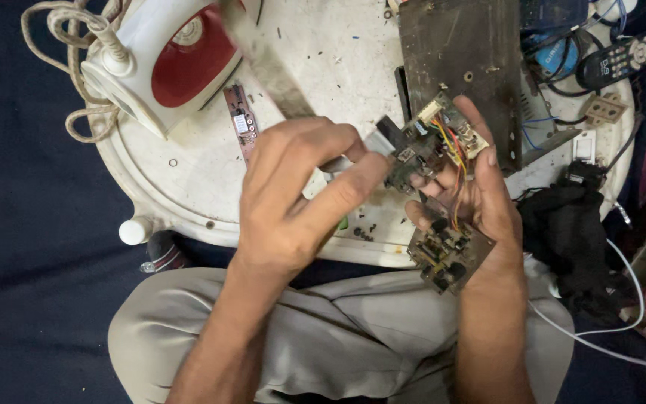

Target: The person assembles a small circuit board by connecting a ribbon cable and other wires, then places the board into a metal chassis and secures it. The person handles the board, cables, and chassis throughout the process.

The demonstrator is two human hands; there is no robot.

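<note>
My right hand (491, 198) holds a small green circuit board (431, 146) with a white connector, tilted up over the round white table (323, 67). Orange, red and yellow wires (455, 168) run from it down to a second small board (443, 258) that hangs below my palm. My left hand (300, 194) grips a brush-like tool (371, 142) with a grey metal band and a dark tip. The tip touches the left edge of the upper board. A blurred grey-brown strip (263, 60) runs up and left from above this hand.
A white and red clothes iron (166, 60) with a braided cord (61, 30) lies at the table's far left, with a narrow reddish board strip (242, 123) beside it. A large dark board (465, 52), a remote control (629, 52), black cloth (570, 232), a white cable (622, 329) and small screws (364, 233) lie around.
</note>
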